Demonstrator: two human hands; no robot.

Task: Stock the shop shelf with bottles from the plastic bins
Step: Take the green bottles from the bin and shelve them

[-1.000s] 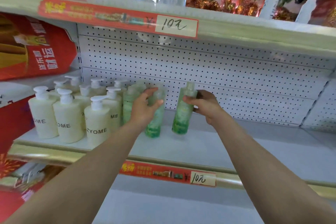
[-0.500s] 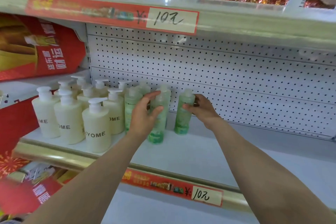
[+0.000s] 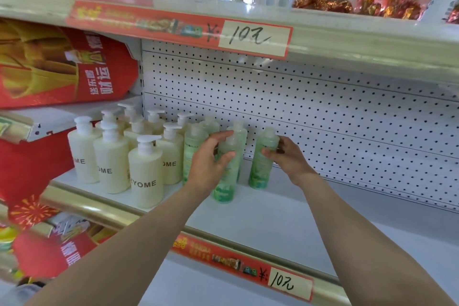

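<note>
**A:** so what's on that shelf (image 3: 285, 208) around the hands? looks crowded on the left

**B:** yeah, left end is packed with cream pump bottles (image 3: 146, 171), a few rows deep. Right next to them are green bottles, one (image 3: 192, 149) touching the pumps and more behind it by the pegboard (image 3: 323, 112). Everything right of the hands is bare shelf. Red price strip (image 3: 248, 271) along the near edge says 10, another one on the shelf above. A red bag (image 3: 62, 64) bulges in on the far left.

**A:** anything blocking?

**B:** not really, just the green one standing right behind the bottle in the left hand, very close.

**A:** arms?

**B:** both bare forearms reach up and in from the near edge, converging mid shelf. Left hand (image 3: 208, 159) is side-on with the thumb up top, right hand (image 3: 288, 154) comes in from the right.

**A:** and the fingers?

**B:** left fingers are curled round the front bottle (image 3: 226, 181), thumb near its neck, bottle upright with its base at the shelf; can't tell if it's quite touching. Right fingers wrap the right bottle (image 3: 262, 164) about mid-height, and it stands upright further back near the pegboard, with a small gap between the two bottles.
</note>
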